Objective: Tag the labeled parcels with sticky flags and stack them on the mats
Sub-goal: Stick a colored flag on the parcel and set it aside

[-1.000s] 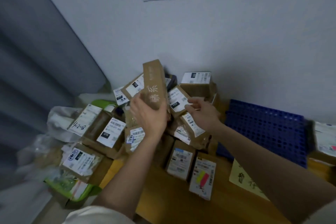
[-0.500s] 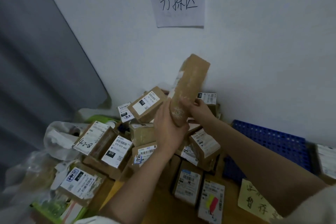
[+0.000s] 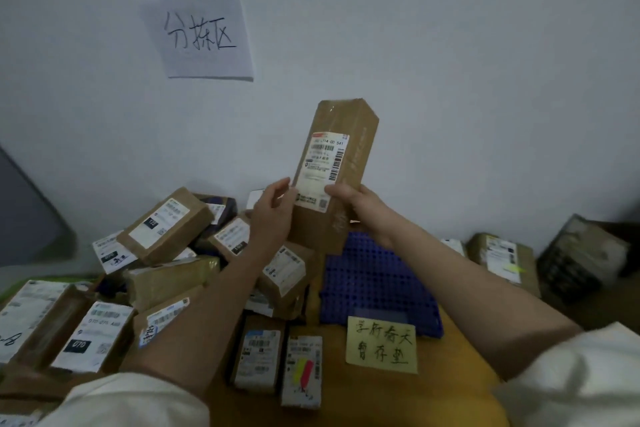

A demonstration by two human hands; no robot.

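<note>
Held parcel: tall brown box [image 3: 341, 163], upright and slightly tilted, lifted above the pile, white shipping label facing the camera.
Left hand [image 3: 272, 215]: fingers curled on the box's left edge, beside the label.
Right hand [image 3: 360, 204]: grips the right side, thumb on the label's lower corner.
Flags: a pad of yellow and pink sticky flags [image 3: 303, 369] lies on a small parcel at the desk's near edge.
Mat: blue grid mat [image 3: 377, 284] on the desk toward the right, a yellow note [image 3: 381, 345] at its near edge.
Pile: loose parcels [image 3: 166, 229] heaped at the desk's left.
Step, judged: reading the label. Keep it facing up, free one hand for a flag, stick it clear of the barcode.
</note>
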